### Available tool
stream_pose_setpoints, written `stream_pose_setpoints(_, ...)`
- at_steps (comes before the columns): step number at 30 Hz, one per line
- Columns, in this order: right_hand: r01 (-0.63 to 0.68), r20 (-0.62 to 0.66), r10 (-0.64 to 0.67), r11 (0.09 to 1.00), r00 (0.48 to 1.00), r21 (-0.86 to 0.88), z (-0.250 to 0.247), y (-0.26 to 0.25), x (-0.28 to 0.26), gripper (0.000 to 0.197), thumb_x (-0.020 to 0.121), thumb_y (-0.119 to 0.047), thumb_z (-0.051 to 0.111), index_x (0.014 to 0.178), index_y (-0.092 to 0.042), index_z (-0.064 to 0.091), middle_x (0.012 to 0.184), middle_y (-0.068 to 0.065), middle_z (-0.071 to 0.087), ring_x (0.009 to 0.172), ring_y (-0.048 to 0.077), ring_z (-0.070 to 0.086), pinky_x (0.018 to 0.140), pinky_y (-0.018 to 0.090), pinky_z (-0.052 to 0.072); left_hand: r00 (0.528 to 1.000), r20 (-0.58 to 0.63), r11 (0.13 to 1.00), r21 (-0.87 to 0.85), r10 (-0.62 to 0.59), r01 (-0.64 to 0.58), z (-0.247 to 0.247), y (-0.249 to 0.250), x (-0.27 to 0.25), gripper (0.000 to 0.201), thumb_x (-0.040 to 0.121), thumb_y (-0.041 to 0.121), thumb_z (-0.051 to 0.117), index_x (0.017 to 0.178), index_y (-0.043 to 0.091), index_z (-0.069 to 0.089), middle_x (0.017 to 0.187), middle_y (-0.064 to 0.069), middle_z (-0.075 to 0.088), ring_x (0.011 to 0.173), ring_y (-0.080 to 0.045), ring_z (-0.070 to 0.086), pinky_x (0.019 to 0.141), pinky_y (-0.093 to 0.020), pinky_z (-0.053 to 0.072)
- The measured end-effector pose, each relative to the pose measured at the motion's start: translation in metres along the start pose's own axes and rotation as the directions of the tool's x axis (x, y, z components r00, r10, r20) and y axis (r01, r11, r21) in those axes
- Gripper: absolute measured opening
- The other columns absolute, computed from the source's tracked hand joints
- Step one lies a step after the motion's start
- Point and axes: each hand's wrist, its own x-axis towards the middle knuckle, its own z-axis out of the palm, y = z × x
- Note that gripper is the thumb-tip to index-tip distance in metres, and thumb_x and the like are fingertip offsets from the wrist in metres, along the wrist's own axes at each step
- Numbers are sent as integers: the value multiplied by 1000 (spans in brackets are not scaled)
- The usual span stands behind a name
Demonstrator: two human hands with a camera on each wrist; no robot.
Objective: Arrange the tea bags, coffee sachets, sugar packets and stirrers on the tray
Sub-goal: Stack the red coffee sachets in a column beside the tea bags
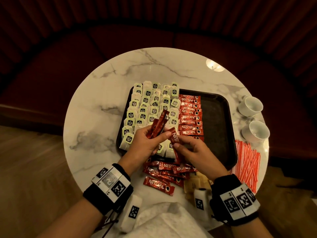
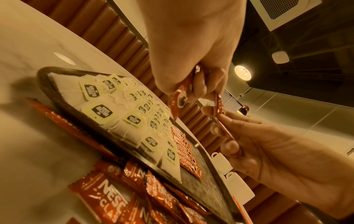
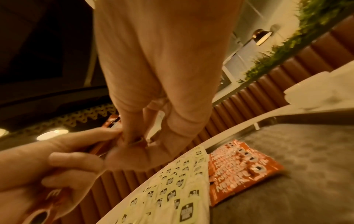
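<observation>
A black tray holds rows of tea bags on its left and a column of red coffee sachets in its middle. Over the tray's near edge, my left hand grips a small bunch of coffee sachets, also seen from the left wrist. My right hand pinches a single sachet beside that bunch. Loose sachets and beige sugar packets lie on the table in front of the tray. Red-and-white stirrers lie to its right.
Two white cups stand at the round marble table's right edge. The tray's right part is bare. A dark red bench curves behind the table. White cloth lies at the near edge.
</observation>
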Motion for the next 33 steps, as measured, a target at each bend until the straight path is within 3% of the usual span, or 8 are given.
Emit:
stream_pose_setpoints(6,-37,-33,44,981,998,191,-22,9,-13,17,86,-20,69,101,-21,77,87,6,74,73,14,65,72,24,56,998,-25,998,-11,-57,56,-4,-5,3,8,90,11,64,97,6,62,47,9,53,35,-3,35,38,-15,29)
stream_pose_setpoints(11,-70,-74,94,959,993,276,-34,15,-18,23,80,-24,66,100,-22,77,85,5,73,78,11,67,70,20,55,987,37,988,6,-154,154,-1,-10,3,15,92,13,62,103,3,61,65,3,69,36,-3,35,37,-14,29)
stream_pose_setpoints(13,-95,-122,123,972,985,213,-43,23,-14,23,85,-24,65,106,-24,75,95,5,73,83,12,65,74,21,55,977,50,978,52,-206,203,-3,-12,4,19,92,19,63,105,6,64,84,-4,74,38,-3,35,38,-15,30)
stream_pose_setpoints(16,-169,-265,157,985,951,-21,-63,35,-6,18,94,-20,64,109,-26,72,107,0,70,93,11,65,73,23,52,967,45,965,86,-250,246,-10,-15,4,21,93,26,62,105,9,65,83,-1,73,40,-3,36,39,-15,29)
stream_pose_setpoints(20,-245,-322,141,918,936,-310,-75,54,11,13,92,-21,68,105,-25,71,109,-2,69,102,13,63,74,20,48,964,16,960,92,-266,263,-19,-18,5,27,92,33,63,104,9,66,98,-19,63,40,-4,36,39,-16,28)
stream_pose_setpoints(24,-281,-370,123,867,921,-412,-67,58,30,20,88,-23,73,107,-19,71,107,-1,66,103,13,59,87,26,45,958,37,955,90,-286,282,-17,-15,4,31,94,33,58,109,6,65,91,-4,70,40,-2,36,38,-14,29)
stream_pose_setpoints(29,-343,-487,102,831,868,-438,-61,61,43,21,85,-24,77,98,-14,65,89,-3,64,84,12,60,76,27,45,956,20,952,96,-293,290,-16,-12,2,30,95,34,56,109,9,65,89,0,69,41,-1,38,40,-13,31)
stream_pose_setpoints(33,-390,-500,147,817,853,-424,-61,64,44,22,85,-28,77,94,-14,62,86,0,63,86,17,62,72,27,44,956,6,953,80,-292,291,-17,-12,2,30,95,34,56,108,9,65,86,0,69,41,-1,38,39,-13,31)
